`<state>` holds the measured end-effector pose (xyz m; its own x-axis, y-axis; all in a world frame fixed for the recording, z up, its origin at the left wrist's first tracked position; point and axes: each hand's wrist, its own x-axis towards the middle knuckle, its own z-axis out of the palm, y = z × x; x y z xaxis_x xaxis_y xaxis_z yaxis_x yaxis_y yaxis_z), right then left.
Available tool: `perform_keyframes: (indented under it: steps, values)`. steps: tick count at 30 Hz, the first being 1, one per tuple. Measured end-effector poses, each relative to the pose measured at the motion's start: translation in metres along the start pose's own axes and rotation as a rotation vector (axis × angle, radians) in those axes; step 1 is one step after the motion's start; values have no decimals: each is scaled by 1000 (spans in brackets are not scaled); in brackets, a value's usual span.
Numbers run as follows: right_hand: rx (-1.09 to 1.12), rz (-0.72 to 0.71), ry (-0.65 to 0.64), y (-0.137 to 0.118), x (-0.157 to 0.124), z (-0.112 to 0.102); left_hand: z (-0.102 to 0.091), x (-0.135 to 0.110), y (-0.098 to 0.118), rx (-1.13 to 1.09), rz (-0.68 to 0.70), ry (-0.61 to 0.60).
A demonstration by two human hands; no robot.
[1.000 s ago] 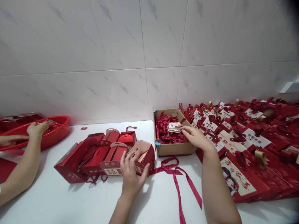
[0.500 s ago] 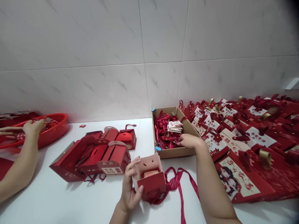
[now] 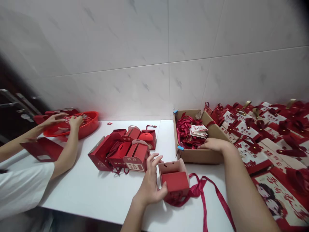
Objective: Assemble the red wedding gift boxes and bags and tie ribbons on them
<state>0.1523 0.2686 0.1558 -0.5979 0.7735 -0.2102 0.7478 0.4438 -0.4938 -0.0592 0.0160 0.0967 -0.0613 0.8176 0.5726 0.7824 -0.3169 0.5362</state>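
Observation:
A small red gift box (image 3: 175, 182) stands with its top uncovered on the white table. My left hand (image 3: 151, 183) grips its left side, thumb at the front and fingers at the back corner. Dark red ribbon (image 3: 199, 188) trails from the box to the right. My right hand (image 3: 214, 145) reaches over the front wall of an open cardboard box (image 3: 202, 156). Its fingers are together and bent down at a heap of dark red ribbons (image 3: 184, 127); the fingertips are partly hidden. Beside them lies a small stack of printed cards (image 3: 198, 130).
Several red gift boxes (image 3: 136, 154) stand left of my left hand. Many filled red gift bags (image 3: 277, 199) crowd the right side. At far left, a co-worker's hands (image 3: 76, 122) are over a red basin (image 3: 90, 127). A tiled wall (image 3: 135, 90) closes the back.
The view has swung left, showing more of the co-worker. The gift box has turned more upright in my left hand, whose fingers have loosened a little. My right hand stays in the cardboard box.

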Motion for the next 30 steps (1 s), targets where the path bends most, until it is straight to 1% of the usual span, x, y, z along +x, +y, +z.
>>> perform_keyframes:
  steps: [3,6,8,9,10,12,16,19,21,24,25,27,28,30]
  values:
    - [-40,86,-189,0,11,-4,-13,13,17,58,-64,-225]
    - [-47,129,-270,-2,13,-6,-19,24,32,280,-133,-381]
    - [-41,133,-274,-4,8,-5,-18,30,38,452,-134,-440]
    - [-39,131,-268,-5,5,-4,-17,33,39,497,-123,-450]
    - [-37,125,-260,-6,2,-3,-15,36,39,505,-109,-451]
    - [-37,112,-243,-7,-4,0,-12,42,36,441,-89,-438]
    - [-10,59,-174,-2,-10,3,-12,48,19,311,-100,-356]
    - [23,25,-99,5,-9,6,-12,39,2,252,-108,-262]
    - [37,27,-58,9,-8,9,-10,29,-8,136,-127,-134]
    - [60,45,-29,13,-7,13,-5,13,-21,-90,-188,126]
    - [69,52,-27,12,-8,14,-3,9,-24,-138,-213,190]
    - [89,67,-22,10,-9,12,2,2,-26,-172,-241,251]
    - [102,74,-6,8,-11,10,4,-1,-27,-184,-233,270]
    - [136,84,64,5,-15,4,7,-4,-28,-168,-162,286]
